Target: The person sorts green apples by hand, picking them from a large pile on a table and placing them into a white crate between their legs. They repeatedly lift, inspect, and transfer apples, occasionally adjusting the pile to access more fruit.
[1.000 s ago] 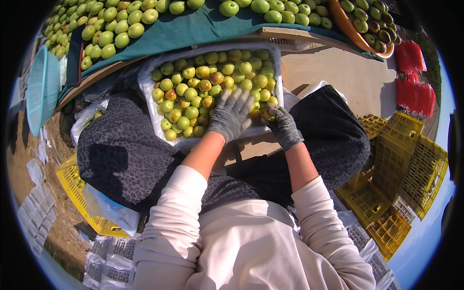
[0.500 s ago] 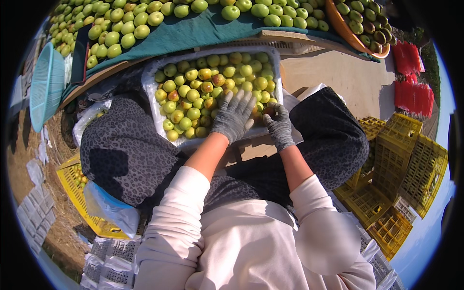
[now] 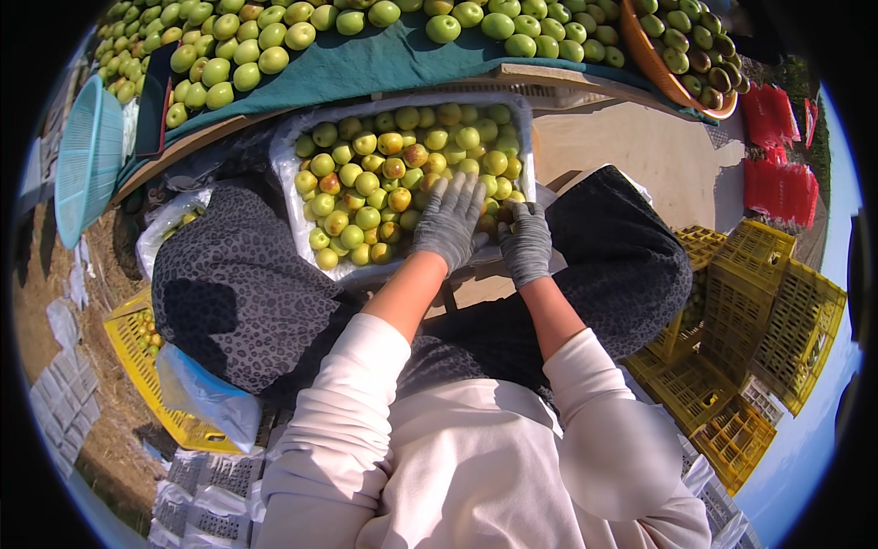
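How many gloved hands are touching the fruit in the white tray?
2: the left hand lies flat on the fruit; the right hand rests at the white tray's near right corner.

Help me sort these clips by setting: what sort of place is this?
Likely an outdoor fruit-sorting spot at a farm or orchard. Green fruit lies heaped on a teal cloth, the gloved left hand and right hand rest in a fruit-filled white tray, and yellow crates stand on bare ground.
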Demonstrator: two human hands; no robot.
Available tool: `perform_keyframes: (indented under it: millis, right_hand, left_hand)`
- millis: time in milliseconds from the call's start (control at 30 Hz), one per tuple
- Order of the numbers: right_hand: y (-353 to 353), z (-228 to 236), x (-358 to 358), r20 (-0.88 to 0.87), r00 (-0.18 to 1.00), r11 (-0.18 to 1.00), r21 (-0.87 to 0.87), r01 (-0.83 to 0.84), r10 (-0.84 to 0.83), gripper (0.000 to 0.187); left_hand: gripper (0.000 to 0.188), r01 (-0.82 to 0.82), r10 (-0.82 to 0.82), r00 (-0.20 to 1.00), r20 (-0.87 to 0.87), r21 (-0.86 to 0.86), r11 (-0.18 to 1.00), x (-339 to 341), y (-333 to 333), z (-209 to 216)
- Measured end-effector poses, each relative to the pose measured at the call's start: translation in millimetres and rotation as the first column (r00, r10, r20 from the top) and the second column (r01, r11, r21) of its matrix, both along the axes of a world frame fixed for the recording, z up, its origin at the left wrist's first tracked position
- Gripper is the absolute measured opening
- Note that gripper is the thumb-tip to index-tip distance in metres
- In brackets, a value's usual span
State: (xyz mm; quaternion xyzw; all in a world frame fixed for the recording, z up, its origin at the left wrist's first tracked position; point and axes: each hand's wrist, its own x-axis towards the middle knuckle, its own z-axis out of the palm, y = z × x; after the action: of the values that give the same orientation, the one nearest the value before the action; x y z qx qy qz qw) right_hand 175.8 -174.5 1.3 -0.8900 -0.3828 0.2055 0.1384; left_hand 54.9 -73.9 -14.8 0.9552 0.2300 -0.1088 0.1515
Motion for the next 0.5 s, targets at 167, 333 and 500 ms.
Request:
perform_keyframes:
  millis: [167, 333, 500]
  right_hand:
    - [-2.9, -4.4, -2.9, 0.130, 0.989, 0.997, -0.053, -0.062, 0.068, 0.037]
    - [0.8, -9.6, 5.3, -0.166, 0.969, 0.975, 0.092, 0.200, -0.184, 0.037]
    - [9.9, 3.2, 33.9, -0.936, 0.100, 0.622, -0.142, 0.770, -0.338, 0.035]
  left_hand:
    - [0.085, -0.023, 0.024, 0.999, -0.027, 0.028, 0.999, 5.9, -0.3, 2.2]
    - [0.084, -0.082, 0.082, 0.997, 0.005, 0.029, 0.996, 4.9, 3.8, 2.6]
    - [0.075, -0.258, 0.267, 0.950, 0.162, -0.076, 0.963, 14.9, 11.5, 5.8]
